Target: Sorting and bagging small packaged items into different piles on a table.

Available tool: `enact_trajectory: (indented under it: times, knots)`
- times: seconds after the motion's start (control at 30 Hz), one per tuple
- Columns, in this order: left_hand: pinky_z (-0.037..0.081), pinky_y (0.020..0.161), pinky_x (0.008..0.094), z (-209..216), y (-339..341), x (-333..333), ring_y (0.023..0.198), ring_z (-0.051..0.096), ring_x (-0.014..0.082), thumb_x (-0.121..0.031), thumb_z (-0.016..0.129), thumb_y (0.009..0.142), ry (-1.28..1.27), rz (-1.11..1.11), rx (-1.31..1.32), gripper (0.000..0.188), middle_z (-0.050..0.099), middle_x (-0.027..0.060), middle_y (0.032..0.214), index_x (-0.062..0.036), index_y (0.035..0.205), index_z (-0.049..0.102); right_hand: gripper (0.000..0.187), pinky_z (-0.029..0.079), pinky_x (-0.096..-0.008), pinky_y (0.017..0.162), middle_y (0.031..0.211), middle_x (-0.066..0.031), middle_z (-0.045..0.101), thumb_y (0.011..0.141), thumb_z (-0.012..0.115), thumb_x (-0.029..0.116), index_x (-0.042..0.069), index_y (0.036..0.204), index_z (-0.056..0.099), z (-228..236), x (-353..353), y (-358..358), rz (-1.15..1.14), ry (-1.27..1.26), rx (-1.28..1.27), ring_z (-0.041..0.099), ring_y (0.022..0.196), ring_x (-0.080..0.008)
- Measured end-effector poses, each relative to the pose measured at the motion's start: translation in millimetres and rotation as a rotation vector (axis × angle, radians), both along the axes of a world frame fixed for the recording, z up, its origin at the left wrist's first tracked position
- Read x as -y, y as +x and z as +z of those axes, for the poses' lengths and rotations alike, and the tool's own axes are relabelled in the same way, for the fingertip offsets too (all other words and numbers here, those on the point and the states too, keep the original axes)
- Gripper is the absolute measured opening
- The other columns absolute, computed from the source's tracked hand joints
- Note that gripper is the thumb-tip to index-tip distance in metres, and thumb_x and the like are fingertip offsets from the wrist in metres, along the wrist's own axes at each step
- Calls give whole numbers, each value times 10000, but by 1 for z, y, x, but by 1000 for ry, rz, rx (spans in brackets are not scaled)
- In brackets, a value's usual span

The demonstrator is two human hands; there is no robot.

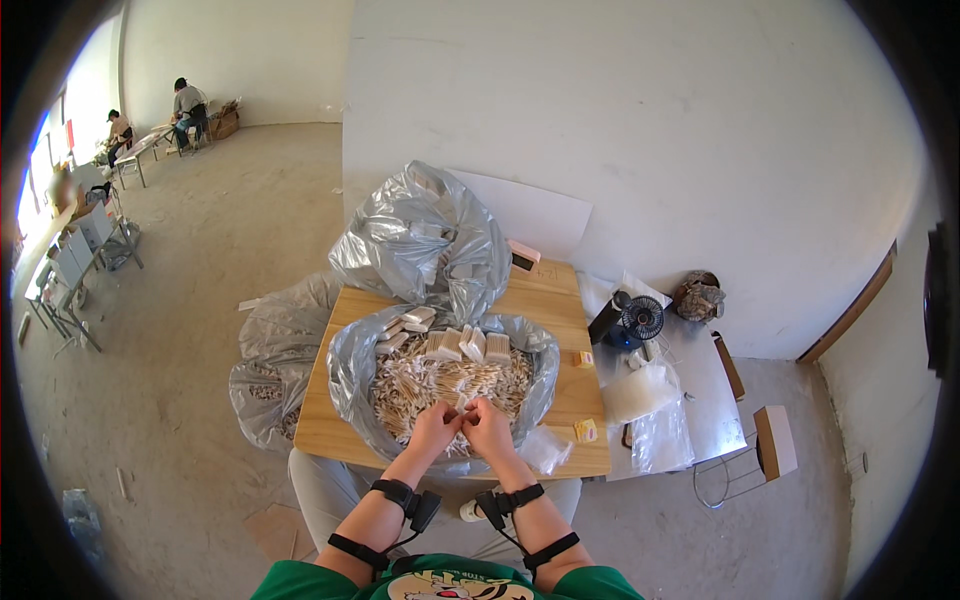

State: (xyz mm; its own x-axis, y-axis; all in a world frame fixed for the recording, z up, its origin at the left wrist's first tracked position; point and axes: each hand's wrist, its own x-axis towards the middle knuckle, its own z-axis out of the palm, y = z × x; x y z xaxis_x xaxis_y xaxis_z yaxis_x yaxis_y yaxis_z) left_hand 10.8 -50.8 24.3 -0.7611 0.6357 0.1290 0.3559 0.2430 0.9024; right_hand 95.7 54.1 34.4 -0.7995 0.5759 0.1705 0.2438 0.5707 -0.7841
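Seen from above: the left hand [434, 425] and right hand [488, 425] meet, fingers pinched on a small bundle of sticks [462, 405] over a grey bag [350, 375] on the wooden worktop [555, 300]. Several bundled packs [470, 343] lie at the bag's far side; the loose stick pile [420, 385] (by far the larger share) looks unsorted.

Sticks: pale wooden sticks [450, 385], thin, loose, heaped crisscross; several pinched upright at the heap's near edge.
Bag: grey plastic bag [345, 375], mouth rolled open, holding heap on wooden counter [320, 425].
Bundles: flat bundles [455, 343], stacked at far side.
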Motion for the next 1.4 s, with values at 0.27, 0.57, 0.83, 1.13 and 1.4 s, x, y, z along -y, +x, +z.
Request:
enact_trajectory:
  times: [0.27,0.57,0.83,1.13,1.4]
  knots:
    - [496,648,348,2,-1,-3,721,641,286,-157,639,730,-55,-9,63,180,642,168,744,6,806,632,235,491,-328,623,744,-126,644,711,646,43,14,910,524,-2,-1,-1,-28,15,-15,643,702,-251]
    - [488,648,396,4,-1,-4,710,616,347,-151,604,726,-92,32,-45,154,623,192,722,2,745,601,234,467,-383,580,706,-133,589,709,620,28,47,912,505,-6,-1,-3,-145,337,-190,593,647,-313]
    - [468,629,445,16,-9,-3,698,589,369,-174,577,728,-121,-51,-285,150,608,173,723,-25,733,562,210,451,-420,564,710,-154,586,757,602,70,55,929,483,5,1,-3,-36,299,-167,587,656,-343]
    - [466,608,412,10,-21,-4,653,579,359,-193,663,707,223,95,-444,247,590,144,713,-3,812,547,90,501,-365,549,738,-130,612,844,510,32,23,934,513,-11,-9,-3,-108,42,-233,613,622,-263]
    - [439,592,214,-3,-36,4,636,532,82,-188,583,879,355,-37,786,179,613,39,768,-10,892,571,178,564,-311,608,881,-95,610,827,495,-58,10,990,512,-24,-25,-2,-189,-821,-390,618,710,-171]
